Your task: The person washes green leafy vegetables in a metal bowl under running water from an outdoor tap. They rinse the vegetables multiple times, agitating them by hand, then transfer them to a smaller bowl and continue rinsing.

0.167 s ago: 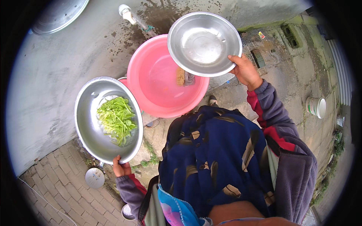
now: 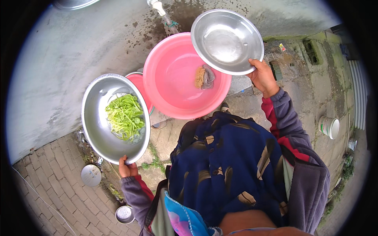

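Observation:
My left hand [image 2: 128, 167] grips the near rim of a steel basin [image 2: 93, 106], fingers closed. Shredded light green vegetables [image 2: 125, 118] lie in it with a little water. With the thumb over the rim, my right hand [image 2: 263, 78] holds a second steel basin [image 2: 226, 43], which has nothing in it but a wet shine. Part of it overlaps the far right rim of a large pink basin [image 2: 169, 78]. Inside the pink basin rest a tan scrubbing pad [image 2: 200, 77] and a grey cloth [image 2: 208, 77].
A smaller pink basin [image 2: 138, 84] shows between the left steel basin and the large pink one. A white tap [image 2: 158, 8] and pipe come from the wall. On the paving stand a white bucket [image 2: 329, 127], a round lid [image 2: 91, 175] and a small metal bowl [image 2: 125, 214].
The view has shifted, so the large pink basin sits further right in it. The left steel basin has moved away from it, showing more of the smaller pink basin. Both grips stay the same.

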The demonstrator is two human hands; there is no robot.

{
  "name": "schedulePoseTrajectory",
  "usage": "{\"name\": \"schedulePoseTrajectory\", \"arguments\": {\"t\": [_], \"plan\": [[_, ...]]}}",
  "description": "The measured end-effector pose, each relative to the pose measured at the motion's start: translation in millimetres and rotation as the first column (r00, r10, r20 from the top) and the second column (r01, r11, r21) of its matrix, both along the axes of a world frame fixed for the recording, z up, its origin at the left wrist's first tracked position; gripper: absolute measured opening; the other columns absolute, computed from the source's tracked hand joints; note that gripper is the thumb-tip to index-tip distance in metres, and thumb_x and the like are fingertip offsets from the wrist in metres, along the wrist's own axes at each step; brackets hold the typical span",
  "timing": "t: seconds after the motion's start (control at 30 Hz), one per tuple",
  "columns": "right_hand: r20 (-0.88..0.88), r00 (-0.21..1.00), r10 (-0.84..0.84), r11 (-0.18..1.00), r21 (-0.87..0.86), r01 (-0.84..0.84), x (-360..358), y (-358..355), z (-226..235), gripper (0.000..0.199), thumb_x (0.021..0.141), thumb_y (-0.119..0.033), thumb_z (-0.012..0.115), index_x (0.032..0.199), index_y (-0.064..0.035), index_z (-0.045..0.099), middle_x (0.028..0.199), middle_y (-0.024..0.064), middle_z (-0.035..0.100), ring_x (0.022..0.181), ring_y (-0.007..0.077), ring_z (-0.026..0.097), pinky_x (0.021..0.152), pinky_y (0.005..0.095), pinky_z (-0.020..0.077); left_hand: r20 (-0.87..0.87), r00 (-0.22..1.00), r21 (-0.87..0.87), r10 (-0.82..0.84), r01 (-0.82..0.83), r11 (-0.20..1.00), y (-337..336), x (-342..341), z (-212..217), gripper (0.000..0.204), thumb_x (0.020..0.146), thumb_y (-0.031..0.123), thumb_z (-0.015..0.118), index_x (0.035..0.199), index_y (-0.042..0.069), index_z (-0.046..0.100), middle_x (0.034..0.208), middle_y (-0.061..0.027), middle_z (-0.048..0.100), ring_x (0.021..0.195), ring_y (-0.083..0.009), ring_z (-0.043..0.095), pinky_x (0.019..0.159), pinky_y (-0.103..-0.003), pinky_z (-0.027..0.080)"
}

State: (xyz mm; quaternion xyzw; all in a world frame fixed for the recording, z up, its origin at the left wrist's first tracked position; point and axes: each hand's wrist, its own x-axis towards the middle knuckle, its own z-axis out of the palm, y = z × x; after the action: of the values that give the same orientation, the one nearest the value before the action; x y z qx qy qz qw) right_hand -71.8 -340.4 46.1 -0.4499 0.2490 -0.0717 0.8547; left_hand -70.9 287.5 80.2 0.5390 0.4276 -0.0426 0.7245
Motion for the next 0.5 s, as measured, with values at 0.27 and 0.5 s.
{"name": "schedulePoseTrajectory", "arguments": {"t": [0.27,0.5], "plan": [[-0.112,0.973,-0.200,0.978,0.035,0.205,-19.4,-17.9,-28.6,0.027,0.095,-0.010,0.053,0.120,0.0011,0.055,0.108,0.0093,0.067,0.091,0.0178,0.068,0.070,0.0295,0.0591,0.093,0.974,-0.031,0.207,-0.205,0.978,48.1,-10.5,-27.1,0.012,0.087,0.005,0.062,0.099,0.004,0.060,0.093,-0.0027,0.069,0.081,-0.0127,0.068,0.059,-0.020,0.057],[-0.192,0.949,-0.250,0.968,-0.037,0.247,-34.0,-22.0,-43.1,0.025,0.095,-0.011,0.055,0.117,-0.0019,0.056,0.105,0.0059,0.067,0.085,0.0152,0.067,0.067,0.0273,0.0573,0.137,0.948,0.002,0.288,-0.291,0.957,93.0,12.6,-83.9,0.017,0.089,0.008,0.061,0.102,-0.001,0.060,0.098,-0.0101,0.068,0.085,-0.0221,0.069,0.070,-0.029,0.061]]}}
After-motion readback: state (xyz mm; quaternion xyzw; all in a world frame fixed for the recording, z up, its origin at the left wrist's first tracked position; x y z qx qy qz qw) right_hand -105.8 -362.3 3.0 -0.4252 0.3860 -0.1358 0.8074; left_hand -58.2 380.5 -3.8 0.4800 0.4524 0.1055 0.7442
